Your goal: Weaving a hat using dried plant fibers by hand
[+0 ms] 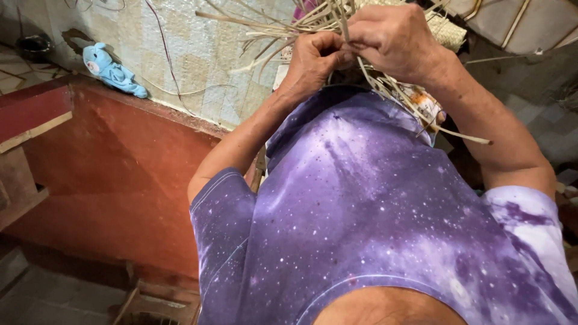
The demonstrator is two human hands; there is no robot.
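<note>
Gripping pale reed strips (337,24) at twelve o'clock, left hand (313,60) and right hand (394,39) pinch tightly; a sharp bend could snap one.

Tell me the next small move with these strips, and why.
Probably draw the strip pinched by the right hand snug while the left hand steadies the weave: both hands are closed on the pale strips where they cross, and the ends fan out loose.

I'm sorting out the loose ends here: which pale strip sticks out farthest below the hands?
The long pale strip running down to the right from under the right hand, ending past the forearm over the dark floor. The other strips fan upward or stop short by the left hand.
</note>
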